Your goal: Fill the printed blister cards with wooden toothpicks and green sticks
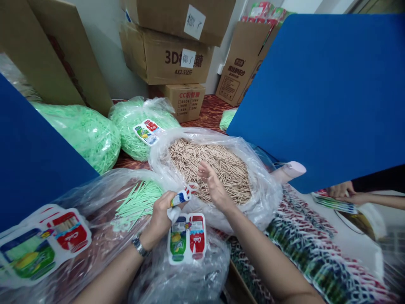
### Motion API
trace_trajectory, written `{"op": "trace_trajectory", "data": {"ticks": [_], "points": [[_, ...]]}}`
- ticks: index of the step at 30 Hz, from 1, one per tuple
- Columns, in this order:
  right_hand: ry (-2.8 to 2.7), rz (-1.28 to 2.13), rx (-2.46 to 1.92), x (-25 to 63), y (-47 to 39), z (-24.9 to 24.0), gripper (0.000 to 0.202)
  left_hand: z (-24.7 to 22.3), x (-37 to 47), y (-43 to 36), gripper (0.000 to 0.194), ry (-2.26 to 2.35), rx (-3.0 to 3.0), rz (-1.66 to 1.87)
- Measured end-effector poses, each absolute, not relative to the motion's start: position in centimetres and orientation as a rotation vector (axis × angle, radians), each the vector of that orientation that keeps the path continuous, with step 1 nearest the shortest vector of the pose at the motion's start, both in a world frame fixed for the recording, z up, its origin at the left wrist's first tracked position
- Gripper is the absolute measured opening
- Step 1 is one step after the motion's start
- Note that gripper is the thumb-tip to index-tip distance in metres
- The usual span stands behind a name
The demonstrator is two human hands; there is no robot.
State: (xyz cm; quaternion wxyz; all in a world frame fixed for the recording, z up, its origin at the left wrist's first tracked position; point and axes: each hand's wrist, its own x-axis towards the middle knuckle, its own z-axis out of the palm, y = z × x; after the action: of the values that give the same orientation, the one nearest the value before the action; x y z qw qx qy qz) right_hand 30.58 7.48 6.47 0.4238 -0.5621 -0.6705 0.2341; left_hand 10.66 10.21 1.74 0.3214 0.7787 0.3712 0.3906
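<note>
My left hand (161,217), with a banded watch at the wrist, is closed around a small printed plastic packet (181,197) seen nearly edge-on. My right hand (215,188) hovers over thin brown candy sticks (228,169), its fingers apart and nothing visible in them. Those sticks fill a large clear plastic bag (267,200) with a wide mouth. Just below my left hand, a packet with a green and a red bottle print (187,240) lies on crumpled plastic. Light green sticks (142,200) lie in a spread-out clear bag left of that hand.
Similar packets (41,247) lie at the lower left. Tied bags of green sticks (139,122) and stacked cartons (177,55) stand behind. Blue panels (325,93) flank both sides. Rows of packets (310,245) run along the right, near another person's hands (344,194) holding packets.
</note>
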Motion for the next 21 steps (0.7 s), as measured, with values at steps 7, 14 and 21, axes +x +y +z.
{"op": "trace_trajectory", "data": {"ticks": [7, 14, 21], "points": [[-2.684, 0.29, -1.759, 31.6, 5.0, 0.2, 0.011, 0.2, 7.8, 9.0, 0.02, 1.109, 1.8, 0.969], [-2.241, 0.424, -1.714, 32.0, 5.1, 2.7, 0.025, 0.3, 7.3, 8.1, 0.021, 1.098, 1.763, 0.933], [-1.526, 0.591, -1.227, 27.4, 4.8, 8.0, 0.037, 0.9, 8.0, 7.6, 0.017, 1.03, 1.697, 0.913]]}}
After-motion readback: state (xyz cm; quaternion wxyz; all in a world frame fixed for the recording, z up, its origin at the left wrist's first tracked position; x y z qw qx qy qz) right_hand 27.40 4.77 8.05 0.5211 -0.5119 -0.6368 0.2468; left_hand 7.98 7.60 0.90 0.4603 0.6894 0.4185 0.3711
